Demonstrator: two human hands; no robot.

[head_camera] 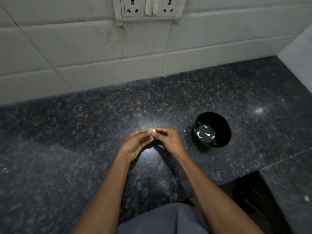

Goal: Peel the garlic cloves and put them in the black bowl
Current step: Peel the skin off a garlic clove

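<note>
Both hands meeting above the dark worktop (84, 132), fingertips together on a single garlic clove (151, 130). Left hand (136, 142) curled, thumb and forefinger pinching the clove from its side; right hand (168, 137) curled too, fingers (160, 132) pinching at the clove's right edge, apparently working at the skin. Clove held clear of the stone, pale and only partly seen between the fingertips; whether any skin remains, too small to tell. Long axis hard to read, seemingly running roughly left to right between the two pinches.

Black bowl (224, 132) standing upright on the worktop, to the right of the hands and near them, a little farther back. Several peeled cloves (206, 134) lying loose on its floor, so some of the task judged already done. Right hand plainly the nearer to the bowl, with nothing between it and the rim; a short carry rightward, then a drop over the rim, likely enough once the skin is off. Left hand better placed to take away the peel.

A few pale flecks on the stone between hands and bowl, probably skin. Tiled wall (101, 56) behind, with a socket panel (146, 9) at the top.
</note>
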